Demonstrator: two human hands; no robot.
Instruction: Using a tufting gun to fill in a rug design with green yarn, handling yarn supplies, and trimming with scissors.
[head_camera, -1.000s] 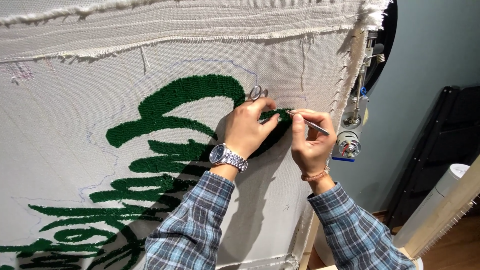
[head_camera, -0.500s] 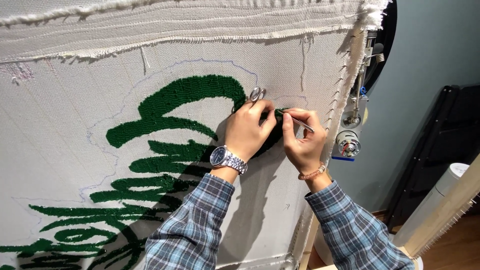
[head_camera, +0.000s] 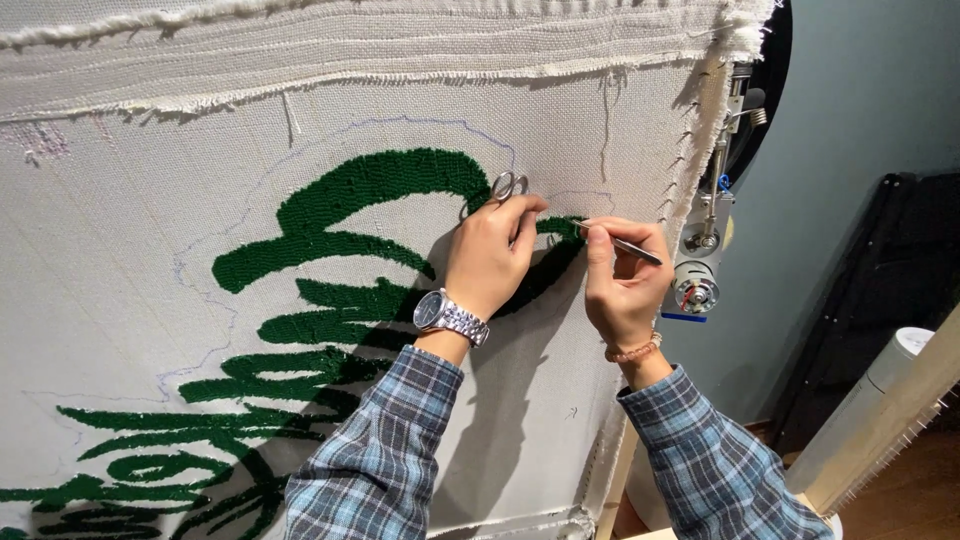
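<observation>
A pale woven cloth is stretched upright on a frame, with dark green tufted yarn shapes on it. My left hand, with a metal watch on the wrist, presses against the green pile and holds small silver scissors, whose loops stick up above the fingers. My right hand pinches a thin metal tool, its tip touching the green edge just right of my left hand.
A frayed cloth border runs along the top. At the cloth's right edge hangs a metal device with a round motor end. A pale wooden beam leans at the lower right, with a dark rack and a white cylinder behind it.
My right hand has moved left with the thin tool, bringing its tip onto the green pile. My left hand stays on the same spot.
</observation>
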